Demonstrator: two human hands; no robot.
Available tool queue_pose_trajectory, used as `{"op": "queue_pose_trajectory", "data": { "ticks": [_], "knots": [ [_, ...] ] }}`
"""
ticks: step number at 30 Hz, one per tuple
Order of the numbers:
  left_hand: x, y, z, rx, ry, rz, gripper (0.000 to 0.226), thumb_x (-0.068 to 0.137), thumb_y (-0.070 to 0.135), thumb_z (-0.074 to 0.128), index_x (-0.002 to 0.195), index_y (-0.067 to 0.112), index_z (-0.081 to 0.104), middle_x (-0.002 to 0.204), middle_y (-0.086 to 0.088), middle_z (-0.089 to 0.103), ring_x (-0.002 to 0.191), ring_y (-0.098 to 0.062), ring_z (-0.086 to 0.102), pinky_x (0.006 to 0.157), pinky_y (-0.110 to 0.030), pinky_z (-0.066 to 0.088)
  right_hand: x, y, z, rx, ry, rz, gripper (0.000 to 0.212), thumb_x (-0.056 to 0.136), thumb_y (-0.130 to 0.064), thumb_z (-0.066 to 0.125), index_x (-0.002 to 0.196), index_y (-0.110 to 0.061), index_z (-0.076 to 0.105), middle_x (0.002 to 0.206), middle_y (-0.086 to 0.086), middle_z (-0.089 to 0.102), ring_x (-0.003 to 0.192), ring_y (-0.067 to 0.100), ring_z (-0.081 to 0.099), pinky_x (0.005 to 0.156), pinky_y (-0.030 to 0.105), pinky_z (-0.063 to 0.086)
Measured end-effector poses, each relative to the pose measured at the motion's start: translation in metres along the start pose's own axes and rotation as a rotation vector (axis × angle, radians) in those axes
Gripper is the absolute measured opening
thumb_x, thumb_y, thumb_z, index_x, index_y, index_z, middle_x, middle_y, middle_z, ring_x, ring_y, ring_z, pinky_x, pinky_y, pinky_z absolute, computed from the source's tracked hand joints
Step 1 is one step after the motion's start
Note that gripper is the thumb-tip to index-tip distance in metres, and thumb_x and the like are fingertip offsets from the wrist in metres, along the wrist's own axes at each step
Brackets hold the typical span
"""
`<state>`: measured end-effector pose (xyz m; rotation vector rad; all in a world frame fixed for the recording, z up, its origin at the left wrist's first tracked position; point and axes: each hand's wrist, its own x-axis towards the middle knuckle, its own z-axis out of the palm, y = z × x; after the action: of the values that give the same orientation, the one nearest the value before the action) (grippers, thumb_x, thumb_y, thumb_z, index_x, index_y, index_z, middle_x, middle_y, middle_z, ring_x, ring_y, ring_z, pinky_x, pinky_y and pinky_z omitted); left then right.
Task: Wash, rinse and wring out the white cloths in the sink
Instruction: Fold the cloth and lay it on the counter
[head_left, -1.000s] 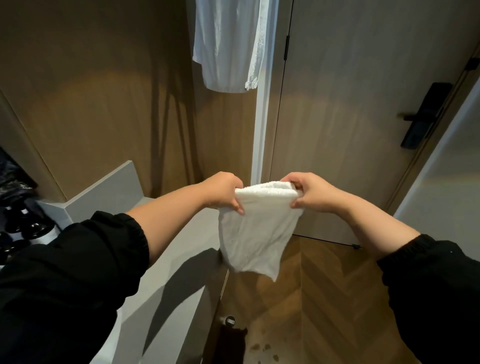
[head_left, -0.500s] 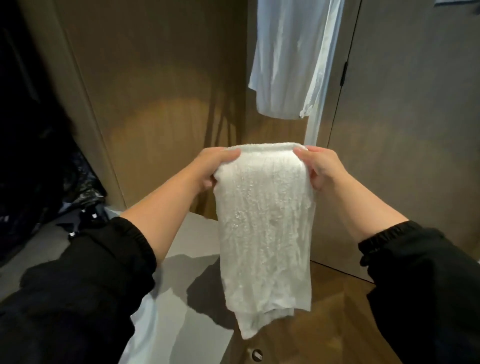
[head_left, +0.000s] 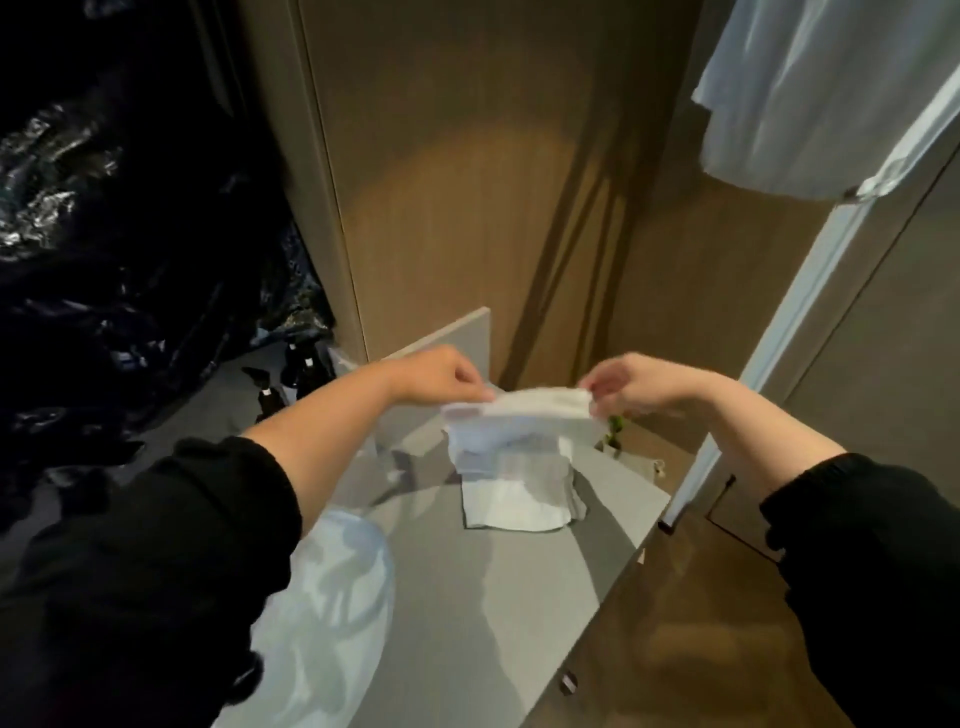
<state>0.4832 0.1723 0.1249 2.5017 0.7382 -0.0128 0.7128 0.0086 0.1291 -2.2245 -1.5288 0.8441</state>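
grip: left hand (head_left: 441, 375) and right hand (head_left: 635, 385) each pinch a top corner of the white cloth (head_left: 514, 462) | place: lower end on grey counter (head_left: 524, 613); sink (head_left: 337, 597) beside | risk: uneven release; fold could slump open or slip off the edge

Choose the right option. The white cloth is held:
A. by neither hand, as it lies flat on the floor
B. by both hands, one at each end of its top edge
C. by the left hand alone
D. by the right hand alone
B: the left hand and the right hand each pinch one end of the top edge of the white cloth, above the grey counter.
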Motion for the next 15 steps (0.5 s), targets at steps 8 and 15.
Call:
{"op": "queue_pose_trajectory", "data": {
  "ticks": [8, 15],
  "knots": [
    [0.012, -0.044, 0.149, 0.267, -0.044, -0.210, 0.058, 0.102, 0.047, 0.024, 0.154, 0.028, 0.006, 0.162, 0.004, -0.005, 0.149, -0.020, -0.006, 0.121, -0.044, 0.003, 0.049, 0.033, 0.154, -0.345, 0.072, 0.011, 0.059, 0.102, -0.043, 0.028, 0.152, -0.014, 0.018, 0.160, 0.011, 0.010, 0.147, 0.028, 0.010, 0.119, 0.043, 0.011],
    [0.007, -0.060, 0.202, 0.287, 0.076, -0.250, 0.062, 0.101, 0.048, 0.020, 0.153, 0.028, -0.007, 0.160, 0.007, -0.019, 0.147, -0.017, -0.018, 0.119, -0.045, -0.004, 0.051, 0.049, 0.198, -0.581, 0.116, 0.068, 0.064, 0.099, -0.052, 0.014, 0.154, -0.021, 0.000, 0.162, 0.005, -0.009, 0.148, 0.025, -0.010, 0.116, 0.055, -0.003]
  ]
}}
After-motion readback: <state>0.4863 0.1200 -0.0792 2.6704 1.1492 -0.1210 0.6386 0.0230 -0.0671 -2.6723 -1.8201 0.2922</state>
